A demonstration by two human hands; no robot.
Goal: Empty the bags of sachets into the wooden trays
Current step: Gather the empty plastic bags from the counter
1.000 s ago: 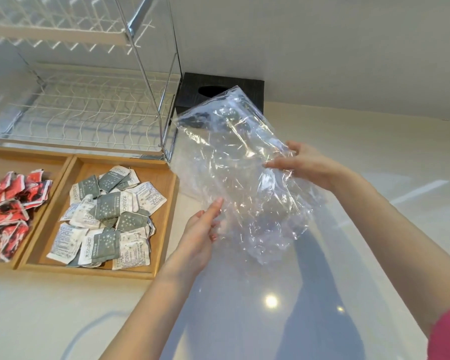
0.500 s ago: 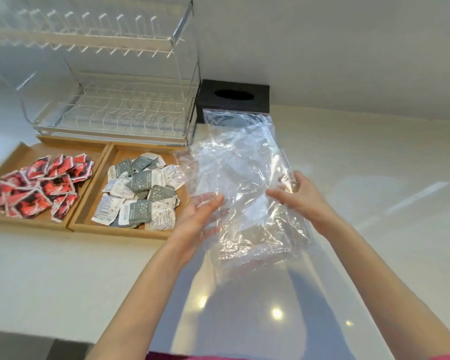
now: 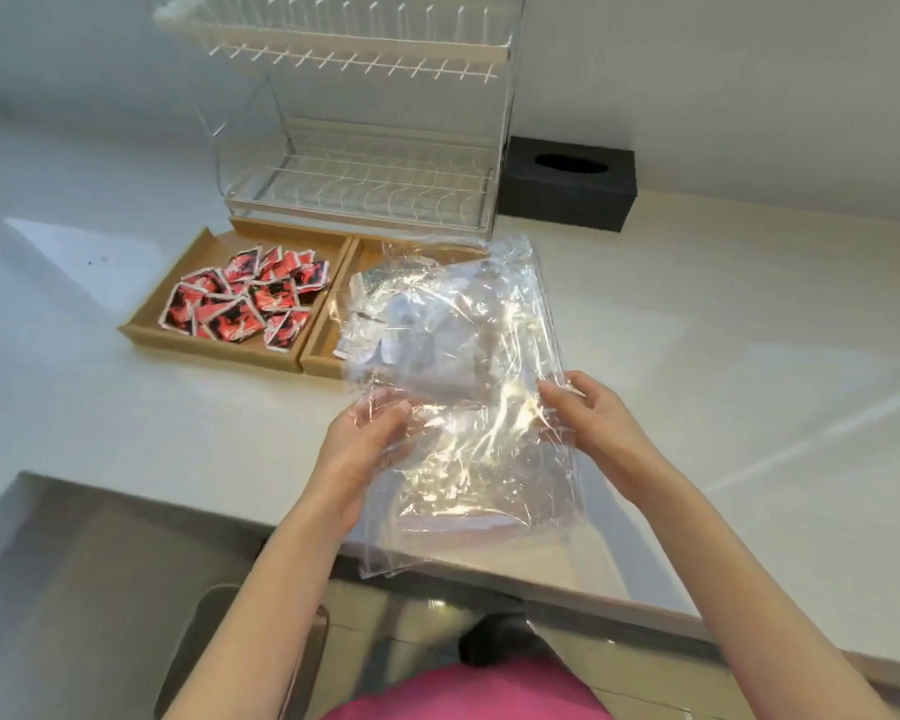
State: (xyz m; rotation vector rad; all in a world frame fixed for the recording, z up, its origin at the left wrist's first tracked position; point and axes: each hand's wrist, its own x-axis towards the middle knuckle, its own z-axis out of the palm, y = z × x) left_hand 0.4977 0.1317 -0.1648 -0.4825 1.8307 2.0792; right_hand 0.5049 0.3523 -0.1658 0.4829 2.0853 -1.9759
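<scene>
A clear, crinkled plastic bag (image 3: pixel 468 376) hangs flat between my hands above the white counter, with nothing visible inside it. My left hand (image 3: pixel 365 449) grips its left edge and my right hand (image 3: pixel 588 418) pinches its right edge. The left wooden tray (image 3: pixel 141 332) holds several red and black sachets (image 3: pixel 245 298). The right wooden tray (image 3: pixel 318 363) sits beside it, touching. Its grey and white sachets (image 3: pixel 365 330) show only through the bag, which covers most of that tray.
A white wire dish rack (image 3: pixel 365 148) stands directly behind the trays. A black tissue box (image 3: pixel 567 189) sits right of the rack against the wall. The counter's front edge (image 3: pixel 489 579) runs below my hands, with the floor beyond it.
The view has pulled back and tilted down. The bag has come lower and nearer to me, and now covers the right tray. Both hands have shifted to its lower edges.
</scene>
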